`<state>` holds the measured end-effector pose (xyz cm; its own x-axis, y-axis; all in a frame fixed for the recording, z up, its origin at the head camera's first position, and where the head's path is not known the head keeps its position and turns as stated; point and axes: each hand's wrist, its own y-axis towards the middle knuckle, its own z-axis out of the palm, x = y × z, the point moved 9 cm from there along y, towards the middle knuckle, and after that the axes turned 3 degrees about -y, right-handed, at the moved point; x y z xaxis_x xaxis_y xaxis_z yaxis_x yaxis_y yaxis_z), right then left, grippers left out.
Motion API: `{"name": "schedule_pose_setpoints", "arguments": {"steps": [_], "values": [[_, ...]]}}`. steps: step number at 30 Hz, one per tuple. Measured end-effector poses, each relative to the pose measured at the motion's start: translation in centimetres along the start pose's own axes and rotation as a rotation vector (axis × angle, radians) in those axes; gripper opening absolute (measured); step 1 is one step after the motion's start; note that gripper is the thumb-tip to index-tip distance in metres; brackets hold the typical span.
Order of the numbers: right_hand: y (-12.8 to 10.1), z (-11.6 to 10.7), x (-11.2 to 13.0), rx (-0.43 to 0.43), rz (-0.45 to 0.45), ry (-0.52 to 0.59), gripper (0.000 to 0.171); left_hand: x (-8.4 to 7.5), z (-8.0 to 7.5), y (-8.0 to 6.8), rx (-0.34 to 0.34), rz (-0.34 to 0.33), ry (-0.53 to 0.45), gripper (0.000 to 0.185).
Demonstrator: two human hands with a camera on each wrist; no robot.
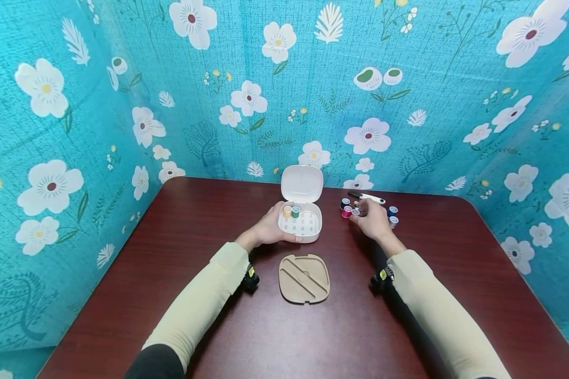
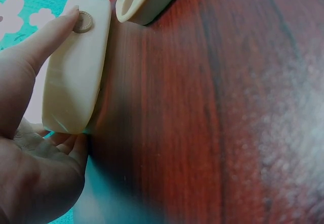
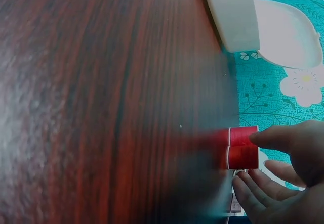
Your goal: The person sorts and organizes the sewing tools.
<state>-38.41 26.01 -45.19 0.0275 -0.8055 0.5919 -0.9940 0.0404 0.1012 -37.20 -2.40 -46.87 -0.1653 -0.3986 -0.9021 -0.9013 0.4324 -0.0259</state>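
A white sewing box (image 1: 297,238) stands on the table with its lid (image 1: 302,183) raised. My left hand (image 1: 271,225) grips it at the left side; the thumb lies by the round front button (image 2: 83,21), and the fingers reach round behind. Inside, a yellow thread spool (image 1: 287,211) and a green thread spool (image 1: 296,211) stand on a pegged tray. My right hand (image 1: 373,220) is among loose spools at the right. Its thumb tip overlaps a pinkish-red spool (image 3: 242,135), and its loosely bent fingers are beside a darker red spool (image 3: 243,158).
A beige divider tray (image 1: 304,279) lies in front of the box. Around the right hand are a black spool (image 1: 344,203), a blue spool (image 1: 392,210) and a pale spool (image 1: 393,222). A white-handled tool (image 1: 370,198) lies behind them. Floral cloth (image 1: 275,105) hangs along the back edge.
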Motion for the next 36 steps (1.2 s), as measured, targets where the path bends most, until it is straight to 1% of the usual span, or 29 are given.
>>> {"name": "schedule_pose_setpoints", "arguments": {"steps": [12,19,24,27,36], "values": [[0.11,0.0,0.36,-0.033,0.008,0.028,0.038,-0.15,-0.02,0.1,0.013,0.016,-0.014,0.107],[-0.13,-0.02,0.29,-0.032,0.005,0.028,0.024,-0.03,0.02,-0.01,0.01,0.008,-0.009,0.107],[-0.23,-0.13,0.27,-0.039,0.006,0.036,0.022,0.12,-0.03,0.0,0.002,0.006,-0.013,0.109],[-0.3,-0.2,0.24,-0.041,0.001,0.023,0.022,0.17,-0.08,-0.01,-0.002,0.003,-0.008,0.11],[-0.68,-0.22,0.46,-0.031,-0.015,0.006,0.02,0.22,0.02,0.08,0.005,0.001,-0.015,0.11]]}}
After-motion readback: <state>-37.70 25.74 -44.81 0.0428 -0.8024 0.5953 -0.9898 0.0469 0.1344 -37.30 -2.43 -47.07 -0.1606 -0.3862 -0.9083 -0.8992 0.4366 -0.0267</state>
